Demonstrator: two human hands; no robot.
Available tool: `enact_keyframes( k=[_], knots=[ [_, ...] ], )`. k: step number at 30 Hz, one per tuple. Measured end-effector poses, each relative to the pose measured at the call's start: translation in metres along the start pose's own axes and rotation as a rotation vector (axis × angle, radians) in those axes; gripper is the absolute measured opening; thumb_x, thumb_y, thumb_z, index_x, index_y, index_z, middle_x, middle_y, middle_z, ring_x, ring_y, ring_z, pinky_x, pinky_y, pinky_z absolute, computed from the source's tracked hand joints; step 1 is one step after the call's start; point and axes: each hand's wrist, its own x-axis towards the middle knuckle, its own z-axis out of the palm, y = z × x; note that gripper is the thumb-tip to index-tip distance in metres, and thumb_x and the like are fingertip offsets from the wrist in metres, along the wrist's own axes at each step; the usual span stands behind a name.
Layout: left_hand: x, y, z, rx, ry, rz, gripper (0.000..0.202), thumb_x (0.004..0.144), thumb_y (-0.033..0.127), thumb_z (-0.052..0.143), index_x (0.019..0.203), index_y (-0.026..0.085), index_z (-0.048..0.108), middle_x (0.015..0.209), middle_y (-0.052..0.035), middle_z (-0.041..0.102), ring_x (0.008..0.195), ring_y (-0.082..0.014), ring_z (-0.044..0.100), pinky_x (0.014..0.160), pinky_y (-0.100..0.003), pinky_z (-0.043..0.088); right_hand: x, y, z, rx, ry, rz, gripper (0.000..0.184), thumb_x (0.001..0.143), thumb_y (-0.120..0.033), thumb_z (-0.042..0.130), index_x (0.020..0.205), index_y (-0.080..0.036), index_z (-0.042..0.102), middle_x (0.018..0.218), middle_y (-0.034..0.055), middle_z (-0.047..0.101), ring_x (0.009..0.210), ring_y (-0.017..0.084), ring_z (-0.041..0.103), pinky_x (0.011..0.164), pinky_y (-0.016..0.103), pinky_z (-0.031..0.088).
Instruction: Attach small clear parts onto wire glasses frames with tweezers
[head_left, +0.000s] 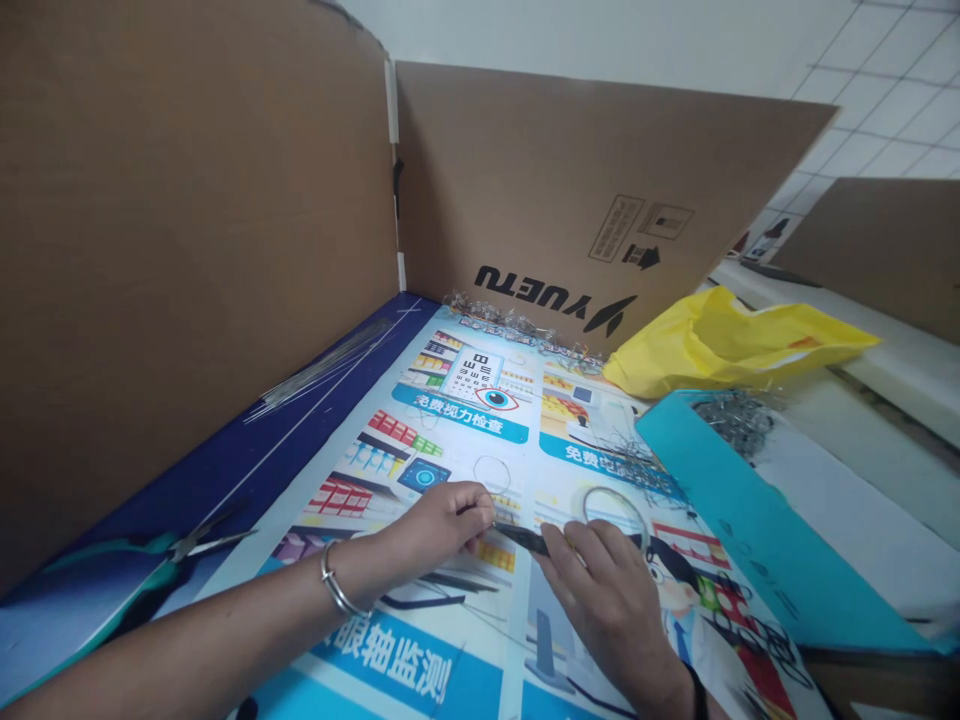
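Note:
My left hand point(469, 515), with a metal bangle at its wrist, is closed in a pinch on a thin wire. A loop of fine wire point(491, 472) rises just above its fingers. My right hand point(600, 580) wraps around dark narrow-nosed pliers point(519, 536); their handles are hidden in the palm. The pliers' tip points left and meets the wire at my left fingertips. Both hands are over a printed poster board point(420, 650). Just beyond my right hand lies a coil of wire point(616, 505).
Green-handled pliers point(161, 570) lie splayed at left, near straight wires point(322, 370). Cardboard walls point(195, 220) stand left and behind. Tangled wire scraps point(517, 322) line the back. At right are a yellow bag point(675, 345), a wire heap point(739, 425) and dark loops point(757, 625).

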Motion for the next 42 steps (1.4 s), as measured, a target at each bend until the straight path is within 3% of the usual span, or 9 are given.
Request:
enact_keyframes(
  k=[10, 17, 33, 37, 42],
  knots=[
    [-0.003, 0.004, 0.002, 0.039, 0.05, 0.066, 0.023, 0.08, 0.033, 0.047, 0.064, 0.017, 0.047, 0.057, 0.0025, 0.048, 0.056, -0.0115, 0.045, 0.057, -0.024, 0.035, 0.004, -0.006, 0.003, 0.1, -0.057, 0.087, 0.015, 0.09, -0.023, 0.047, 0.092, -0.015, 0.06, 0.074, 0.0052, 0.055, 0.071, 0.019, 0.047, 0.066, 0.034, 0.039],
    [-0.006, 0.003, 0.003, 0.104, 0.069, 0.094, 0.022, 0.082, 0.03, 0.045, 0.063, 0.018, 0.048, 0.058, 0.0026, 0.049, 0.057, -0.0115, 0.046, 0.058, -0.023, 0.036, 0.006, -0.009, 0.004, 0.226, -0.027, 0.127, 0.013, 0.09, -0.022, 0.048, 0.092, -0.014, 0.058, 0.074, 0.005, 0.055, 0.072, 0.019, 0.048, 0.067, 0.034, 0.04],
    [-0.006, 0.006, 0.002, 0.255, 0.087, 0.153, 0.022, 0.083, 0.026, 0.043, 0.062, 0.018, 0.046, 0.06, 0.0029, 0.049, 0.06, -0.0119, 0.046, 0.059, -0.023, 0.035, 0.002, -0.012, 0.01, 0.276, -0.008, 0.191, 0.018, 0.092, -0.026, 0.043, 0.089, -0.018, 0.058, 0.073, 0.004, 0.057, 0.072, 0.018, 0.053, 0.069, 0.033, 0.04],
    [-0.004, 0.008, -0.003, 0.266, 0.048, 0.102, 0.023, 0.083, 0.029, 0.043, 0.064, 0.018, 0.046, 0.058, 0.0033, 0.049, 0.058, -0.0116, 0.046, 0.057, -0.022, 0.035, 0.001, -0.007, 0.008, 0.222, -0.025, 0.169, 0.019, 0.092, -0.027, 0.043, 0.09, -0.018, 0.059, 0.073, 0.0044, 0.056, 0.073, 0.019, 0.05, 0.068, 0.033, 0.04],
    [0.0, 0.004, -0.011, 0.22, -0.039, 0.044, 0.029, 0.084, 0.038, 0.041, 0.062, 0.018, 0.045, 0.055, 0.0034, 0.049, 0.055, -0.0114, 0.048, 0.056, -0.022, 0.037, 0.002, 0.004, 0.004, 0.102, 0.047, 0.153, 0.017, 0.088, -0.028, 0.052, 0.092, -0.014, 0.061, 0.075, 0.0064, 0.058, 0.077, 0.02, 0.051, 0.072, 0.035, 0.039]
  ],
)
